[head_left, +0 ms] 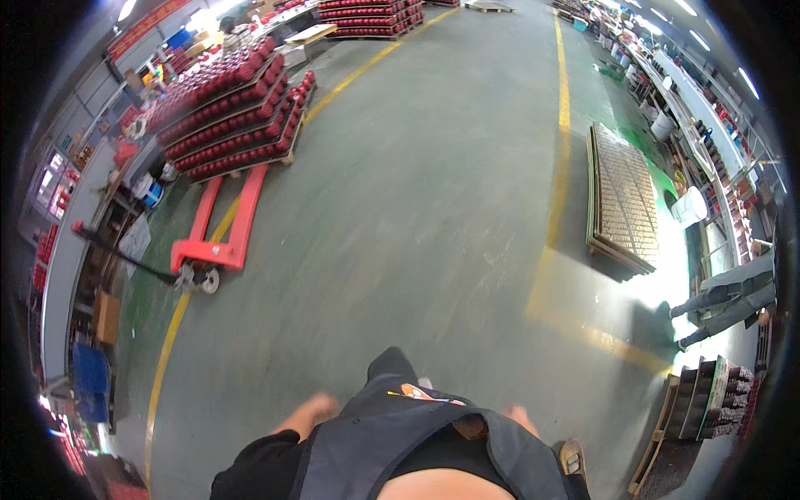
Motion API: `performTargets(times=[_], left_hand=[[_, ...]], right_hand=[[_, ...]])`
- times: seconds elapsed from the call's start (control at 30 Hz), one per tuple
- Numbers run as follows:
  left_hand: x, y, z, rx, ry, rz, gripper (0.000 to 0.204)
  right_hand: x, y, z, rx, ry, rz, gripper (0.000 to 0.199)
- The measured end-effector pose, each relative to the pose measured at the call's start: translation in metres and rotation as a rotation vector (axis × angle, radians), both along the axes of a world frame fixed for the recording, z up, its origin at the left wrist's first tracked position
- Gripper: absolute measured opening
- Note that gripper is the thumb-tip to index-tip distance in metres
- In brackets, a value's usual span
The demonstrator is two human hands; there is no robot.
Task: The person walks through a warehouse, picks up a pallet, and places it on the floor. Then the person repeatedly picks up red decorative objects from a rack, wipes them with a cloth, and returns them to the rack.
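My left hand (pixel 319 407) hangs beside the dark grey apron (pixel 367 446), low in the view and smeared by motion. Nothing can be made out in it, and its fingers do not show distinctly. On the other side of the apron, my right hand (pixel 522 417) shows only in part, blurred as well, with its fingers hidden. Neither hand is near any object apart from the apron. Below my right hand a shoe (pixel 572 458) shows on the green floor (pixel 417 217).
At left, a red pallet jack (pixel 218 250) reaches under a pallet with layered dark red round pieces (pixel 242 112). At right, a stack of flat boards (pixel 623 196) lies by a yellow line (pixel 560 167). A person (pixel 725 304) stands near pallets of dark pieces (pixel 708 400). Workbenches line both sides.
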State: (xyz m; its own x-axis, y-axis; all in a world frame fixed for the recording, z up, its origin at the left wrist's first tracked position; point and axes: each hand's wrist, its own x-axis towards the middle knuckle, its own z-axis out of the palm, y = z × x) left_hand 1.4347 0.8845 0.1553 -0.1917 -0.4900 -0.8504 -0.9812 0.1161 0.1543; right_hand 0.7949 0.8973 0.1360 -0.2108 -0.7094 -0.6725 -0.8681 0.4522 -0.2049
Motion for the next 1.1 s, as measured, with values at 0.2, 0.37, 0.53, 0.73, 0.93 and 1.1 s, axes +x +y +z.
performTargets(times=[0.2,0.37,0.53,0.73,0.93,1.1], left_hand=[[-0.031,-0.222,-0.023,0.33,-0.055,0.276,0.029],[-0.083,-0.622,-0.001,0.174,-0.229,0.281,0.031],[-0.196,-1.14,0.069,-0.604,0.598,0.831,0.038],[-0.341,-1.501,0.072,-0.647,1.204,0.911,0.026],[-0.393,-1.506,0.011,0.013,0.319,-0.21,0.03],[-0.4,-1.648,-0.028,0.39,-0.068,0.185,0.032]], right_hand=[[-0.04,-0.501,0.059,-0.678,-0.518,-0.201,0.027],[-0.056,-0.665,0.079,-0.31,-0.548,-0.441,0.02],[-0.114,-0.787,0.04,0.082,-0.248,-0.189,0.022],[-0.247,-1.042,-0.007,0.199,-0.131,-0.224,0.022],[-0.402,-1.479,0.025,-0.012,-0.04,-0.343,0.027],[-0.507,-1.899,0.047,-0.709,-0.447,-0.465,0.011]])
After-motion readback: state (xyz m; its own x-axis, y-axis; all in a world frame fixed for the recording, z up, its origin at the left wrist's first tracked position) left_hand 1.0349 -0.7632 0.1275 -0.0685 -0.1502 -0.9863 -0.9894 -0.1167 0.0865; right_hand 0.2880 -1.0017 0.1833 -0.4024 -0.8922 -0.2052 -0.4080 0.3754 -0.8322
